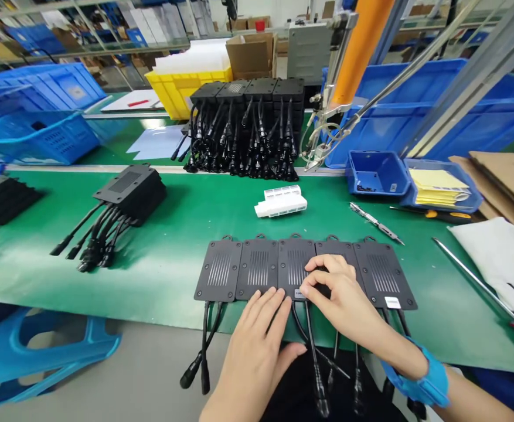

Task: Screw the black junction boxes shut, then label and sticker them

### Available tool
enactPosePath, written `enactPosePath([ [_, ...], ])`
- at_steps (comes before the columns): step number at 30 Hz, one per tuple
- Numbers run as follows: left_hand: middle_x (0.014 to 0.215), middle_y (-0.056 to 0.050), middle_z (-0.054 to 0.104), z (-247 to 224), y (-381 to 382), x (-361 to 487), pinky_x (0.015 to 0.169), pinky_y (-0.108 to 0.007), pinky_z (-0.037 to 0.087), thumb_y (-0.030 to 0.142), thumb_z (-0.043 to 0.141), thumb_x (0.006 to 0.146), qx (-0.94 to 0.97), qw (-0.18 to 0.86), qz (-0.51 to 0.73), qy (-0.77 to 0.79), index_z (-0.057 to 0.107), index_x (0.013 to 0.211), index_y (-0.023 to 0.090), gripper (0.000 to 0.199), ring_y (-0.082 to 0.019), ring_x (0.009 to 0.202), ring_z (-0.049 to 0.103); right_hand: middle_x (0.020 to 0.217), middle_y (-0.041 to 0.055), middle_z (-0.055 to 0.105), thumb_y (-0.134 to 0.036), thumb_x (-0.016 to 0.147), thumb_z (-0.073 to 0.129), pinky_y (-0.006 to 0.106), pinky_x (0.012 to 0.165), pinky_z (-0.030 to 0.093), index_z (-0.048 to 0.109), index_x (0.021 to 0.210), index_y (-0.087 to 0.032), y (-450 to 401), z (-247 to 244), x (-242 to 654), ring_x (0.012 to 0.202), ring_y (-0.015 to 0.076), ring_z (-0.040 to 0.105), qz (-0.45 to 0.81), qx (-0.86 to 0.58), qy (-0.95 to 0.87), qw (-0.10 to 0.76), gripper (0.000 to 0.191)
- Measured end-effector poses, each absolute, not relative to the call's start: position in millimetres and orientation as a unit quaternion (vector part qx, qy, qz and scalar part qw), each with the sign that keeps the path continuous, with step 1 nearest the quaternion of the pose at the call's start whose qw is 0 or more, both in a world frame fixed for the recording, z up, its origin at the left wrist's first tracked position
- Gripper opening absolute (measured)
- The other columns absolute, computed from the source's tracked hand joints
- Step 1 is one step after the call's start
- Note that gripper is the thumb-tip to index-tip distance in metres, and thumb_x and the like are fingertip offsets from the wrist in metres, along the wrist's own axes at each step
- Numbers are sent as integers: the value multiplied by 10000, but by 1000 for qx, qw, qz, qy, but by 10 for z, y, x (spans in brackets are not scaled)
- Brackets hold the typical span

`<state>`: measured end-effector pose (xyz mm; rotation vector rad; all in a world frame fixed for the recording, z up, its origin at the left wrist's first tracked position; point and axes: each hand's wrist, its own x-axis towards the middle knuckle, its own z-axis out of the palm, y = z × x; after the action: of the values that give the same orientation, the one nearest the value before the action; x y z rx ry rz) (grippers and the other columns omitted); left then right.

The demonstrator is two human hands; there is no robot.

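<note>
Five flat black boxes with slotted lids, a row of several, lie side by side at the table's front edge, their black cables hanging over it. On the middle box (pixel 295 258), a small white label (pixel 299 293) sits at the lower edge. My right hand (pixel 342 293) pinches at that label with thumb and forefinger, covering most of the fourth box. My left hand (pixel 257 346) is open, fingers stretched, their tips touching the near edge of the second and middle boxes. The rightmost box (pixel 382 272) carries a white label (pixel 392 302) too.
White label rolls or strips (pixel 282 202) lie behind the row. A pen-like tool (pixel 376 223), blue bins (pixel 376 174) and a white glove (pixel 498 264) are on the right. Stacked black boxes (pixel 129 190) stand left, more (pixel 245 129) at the back. An orange-handled hanging tool (pixel 357 53) is overhead.
</note>
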<state>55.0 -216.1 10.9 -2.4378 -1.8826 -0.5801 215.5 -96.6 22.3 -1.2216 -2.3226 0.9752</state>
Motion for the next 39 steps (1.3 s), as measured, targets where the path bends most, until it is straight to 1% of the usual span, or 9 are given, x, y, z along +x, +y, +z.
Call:
enactPosePath([
  [7,1192,-167,682,128,-2133,561,955,-507,558,443,272,1042,-785,26,-191,-589,570,1240,53,529,-292,1156,631,1060,55,577,-192,884,596,488,875,350,658,713,-236,-995,233,2163,1079,280,473,304,-428,-835,165,187],
  [16,1201,-175,675,114,-2132,574,959,-509,553,449,275,1039,-783,28,-191,-592,573,1246,53,537,-300,1156,631,1048,55,583,-208,893,578,493,868,349,662,721,-245,-1011,222,2168,1068,281,478,289,-426,-839,178,195],
  [19,1231,-186,656,121,-2148,585,960,-540,544,488,440,993,-787,19,-177,-591,550,1289,66,527,-324,1165,620,1048,55,585,-207,893,581,490,869,346,661,720,-243,-1014,221,2169,1064,279,481,286,-426,-839,181,194],
  [23,1244,-172,650,123,-2152,612,969,-578,526,569,731,786,-783,1,-156,-602,534,1340,141,728,-359,1176,606,1043,58,587,-201,889,583,490,865,350,668,727,-241,-1030,201,2164,1060,279,487,283,-424,-841,185,188],
  [28,1237,-175,656,133,-2130,637,966,-575,527,604,782,706,-783,3,-145,-605,553,1328,148,804,-372,1147,623,1044,74,587,-200,884,582,508,859,380,663,717,-235,-1010,203,2181,1056,293,489,269,-413,-849,188,190],
  [31,1221,-166,668,155,-2112,628,964,-561,532,605,777,714,-783,7,-140,-607,567,1303,150,774,-366,1129,635,1069,102,579,-193,907,552,497,883,425,675,868,-213,-989,229,2239,1061,284,495,244,-386,-865,207,131],
  [35,1236,-171,663,194,-2085,588,966,-533,539,433,795,768,-794,1,-120,-597,574,1253,114,622,-354,1127,638,1205,157,566,-29,885,433,471,917,459,618,1192,-157,-1059,211,2343,1152,297,478,136,-268,-936,185,381],
  [37,1240,-178,661,239,-2067,567,970,-477,546,262,750,803,-804,-9,-98,-586,566,1234,73,506,-331,1140,634,1265,175,567,26,825,411,523,941,444,616,1237,-154,-1105,188,2394,1202,334,466,61,-212,-964,151,494],
  [39,1213,-185,673,324,-2033,541,942,-428,563,151,708,793,-813,-16,-74,-578,554,1229,42,474,-315,1115,649,1255,182,591,19,813,418,574,933,441,651,1203,-176,-1096,192,2441,1195,358,491,13,-196,-970,142,494],
])
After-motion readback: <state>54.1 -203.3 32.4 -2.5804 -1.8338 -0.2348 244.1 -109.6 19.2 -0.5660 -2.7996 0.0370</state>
